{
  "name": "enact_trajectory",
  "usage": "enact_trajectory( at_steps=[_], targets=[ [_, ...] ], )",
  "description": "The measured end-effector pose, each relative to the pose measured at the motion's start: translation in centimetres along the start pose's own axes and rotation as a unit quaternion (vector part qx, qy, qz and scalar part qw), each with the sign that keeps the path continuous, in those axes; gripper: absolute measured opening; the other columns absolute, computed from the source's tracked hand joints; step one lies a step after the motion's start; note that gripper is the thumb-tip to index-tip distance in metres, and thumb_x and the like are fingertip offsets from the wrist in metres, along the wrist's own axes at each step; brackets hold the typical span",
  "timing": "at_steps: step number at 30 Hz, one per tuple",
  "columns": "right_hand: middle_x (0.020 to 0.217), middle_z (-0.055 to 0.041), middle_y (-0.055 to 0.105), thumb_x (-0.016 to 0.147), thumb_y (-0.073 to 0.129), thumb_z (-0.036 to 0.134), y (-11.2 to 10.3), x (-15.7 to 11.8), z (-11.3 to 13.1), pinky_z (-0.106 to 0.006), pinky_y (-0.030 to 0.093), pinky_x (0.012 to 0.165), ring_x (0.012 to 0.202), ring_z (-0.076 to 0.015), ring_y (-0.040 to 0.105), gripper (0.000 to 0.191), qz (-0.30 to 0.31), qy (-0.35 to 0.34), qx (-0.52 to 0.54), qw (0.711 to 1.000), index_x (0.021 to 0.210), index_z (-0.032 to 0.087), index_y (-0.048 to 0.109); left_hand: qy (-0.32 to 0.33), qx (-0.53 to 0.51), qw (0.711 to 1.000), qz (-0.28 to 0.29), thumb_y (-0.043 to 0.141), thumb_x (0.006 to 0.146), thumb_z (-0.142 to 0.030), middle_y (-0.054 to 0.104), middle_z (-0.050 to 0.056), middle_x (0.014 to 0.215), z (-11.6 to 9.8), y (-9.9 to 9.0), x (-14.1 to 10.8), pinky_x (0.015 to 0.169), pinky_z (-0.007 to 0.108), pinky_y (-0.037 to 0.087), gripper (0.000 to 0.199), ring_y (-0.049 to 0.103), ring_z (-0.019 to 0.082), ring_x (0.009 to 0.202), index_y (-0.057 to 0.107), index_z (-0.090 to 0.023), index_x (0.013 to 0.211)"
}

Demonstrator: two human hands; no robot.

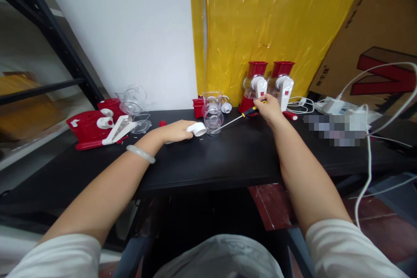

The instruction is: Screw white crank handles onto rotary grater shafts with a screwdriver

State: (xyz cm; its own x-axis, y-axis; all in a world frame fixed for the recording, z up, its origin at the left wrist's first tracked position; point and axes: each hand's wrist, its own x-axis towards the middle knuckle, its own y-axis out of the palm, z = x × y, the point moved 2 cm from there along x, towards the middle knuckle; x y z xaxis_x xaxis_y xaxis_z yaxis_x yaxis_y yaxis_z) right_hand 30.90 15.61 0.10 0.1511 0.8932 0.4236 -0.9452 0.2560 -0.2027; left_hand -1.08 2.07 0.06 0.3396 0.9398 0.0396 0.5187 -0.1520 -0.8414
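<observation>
My left hand (177,131) is closed around a white plastic part (198,129) with a round, ring-like end, held over the black table. In my right hand (269,106) is a screwdriver (248,111) with a black and yellow handle, gripped near the handle's end. Its long metal shaft points left and down, and the tip is near a clear plastic housing (213,118); whether it touches cannot be made out. A small red piece (162,124) lies just behind my left hand. Beside the clear housing are a red part (198,107) and a metal-and-white drum piece (226,105).
Two red and white rotary graters (257,83) stand at the back right. Red bases with white handles (89,128) and clear parts (133,100) sit at left on the black table (228,156). White cables (368,160) hang at right by a cardboard box (368,26).
</observation>
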Motion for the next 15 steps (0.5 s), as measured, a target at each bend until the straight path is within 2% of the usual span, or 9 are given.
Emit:
enact_trajectory(
  at_steps=[3,7,12,15],
  targets=[
    [0.056,0.0026,0.054,0.064,0.065,0.025,0.0,0.1,0.0,-0.029,0.048,0.052,0.054,-0.0154,0.054,0.014,0.001,-0.005,-0.002,1.000,0.069,0.022,0.052,0.009,-0.067,0.997,0.022,0.053,0.056,-0.017,0.071,0.000,0.090,-0.7,0.3,-0.7,0.078,0.030,0.046,0.036,0.063,0.024,0.086,0.069,-0.023,0.088],
    [0.057,0.0023,0.055,0.064,0.065,0.024,0.0,0.2,-0.1,-0.030,0.049,0.053,0.055,-0.0165,0.056,0.014,0.001,-0.001,-0.004,1.000,0.069,0.022,0.052,0.012,-0.105,0.993,0.048,0.052,0.055,-0.018,0.070,0.001,0.086,-1.8,0.8,-1.3,0.077,0.030,0.047,0.038,0.062,0.023,0.083,0.068,-0.022,0.089],
    [0.056,0.0023,0.055,0.064,0.065,0.023,0.1,0.0,0.2,-0.030,0.049,0.051,0.054,-0.0168,0.057,0.014,0.003,0.006,0.005,1.000,0.069,0.022,0.052,0.008,-0.119,0.992,0.042,0.053,0.056,-0.018,0.071,0.001,0.088,-1.7,0.7,-1.4,0.078,0.033,0.049,0.038,0.064,0.024,0.083,0.069,-0.022,0.090],
    [0.056,0.0028,0.054,0.064,0.064,0.022,0.0,-0.4,0.6,-0.029,0.047,0.049,0.052,-0.0156,0.055,0.014,0.006,0.005,0.004,1.000,0.069,0.022,0.052,0.007,-0.119,0.993,0.020,0.056,0.057,-0.018,0.071,0.002,0.086,-1.3,0.5,-1.4,0.079,0.035,0.051,0.033,0.065,0.026,0.084,0.070,-0.021,0.086]
  ],
)
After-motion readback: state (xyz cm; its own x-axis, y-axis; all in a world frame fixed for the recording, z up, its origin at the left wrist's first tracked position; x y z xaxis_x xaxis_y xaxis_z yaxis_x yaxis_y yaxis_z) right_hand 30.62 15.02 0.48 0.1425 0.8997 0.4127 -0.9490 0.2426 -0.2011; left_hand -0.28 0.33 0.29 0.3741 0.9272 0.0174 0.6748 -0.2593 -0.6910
